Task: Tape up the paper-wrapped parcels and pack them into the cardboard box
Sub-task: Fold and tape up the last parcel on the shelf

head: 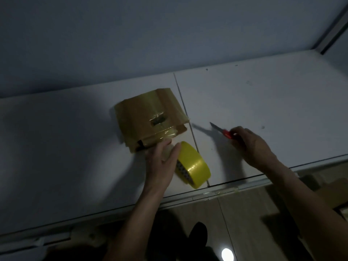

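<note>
A brown paper-wrapped parcel point(148, 117) with clear yellowish tape across its top lies on the white table point(263, 102). Just in front of it stands a yellow tape roll point(194, 164) on its edge. My left hand point(162, 159) holds the roll, thumb and fingers around its upper side, fingertips touching the parcel's near edge. To the right, my right hand point(250, 144) grips a red utility knife point(224, 131), its blade out and pointing left, a short way from the parcel.
A wall rises behind the table. The table's front edge point(216, 187) runs diagonally, with tape scraps stuck to it. Brown cardboard point(331, 187) shows below the edge at the right. The floor and a dark shoe point(197, 234) lie below.
</note>
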